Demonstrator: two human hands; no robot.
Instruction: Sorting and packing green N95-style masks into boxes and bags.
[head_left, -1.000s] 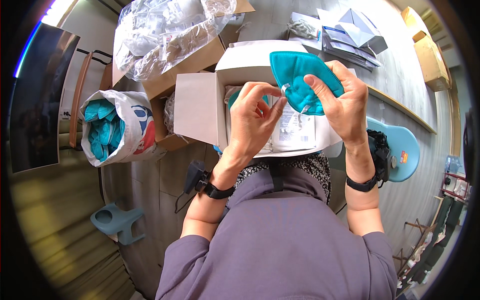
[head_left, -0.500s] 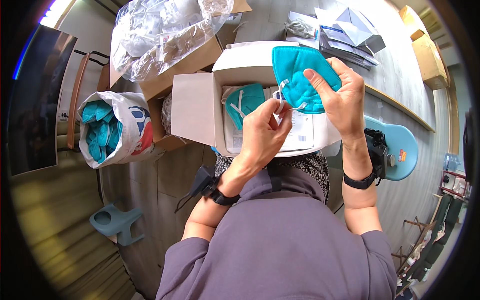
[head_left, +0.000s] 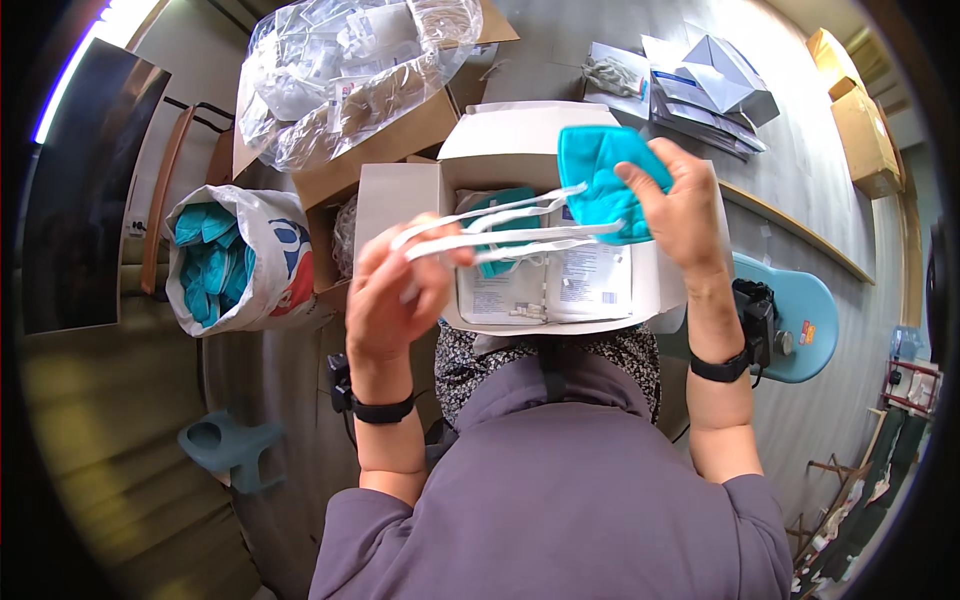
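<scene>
My right hand (head_left: 682, 205) grips a teal face mask (head_left: 600, 190) above a white carton (head_left: 400, 225), its thumb on the front of the mask. White elastic straps (head_left: 520, 236) run from the mask's edge across to my left hand (head_left: 392, 290), which is closed round their ends and pulls them taut. That hand is somewhat blurred, so its exact finger hold is unclear. Inside the carton a second teal mask (head_left: 497, 268) lies partly hidden behind the straps, on top of white printed packets (head_left: 590, 275).
A white bag (head_left: 270, 245) full of teal masks stands at the left. Behind it, an open brown carton (head_left: 385, 140) holds clear plastic wrapping (head_left: 360, 70). Flattened grey-white boxes (head_left: 705, 90) lie far right. Blue stools (head_left: 815, 310) (head_left: 235, 445) stand on either side.
My left hand has moved left and toward me, drawing the straps out long. The mask in my right hand has dropped a little and turned.
</scene>
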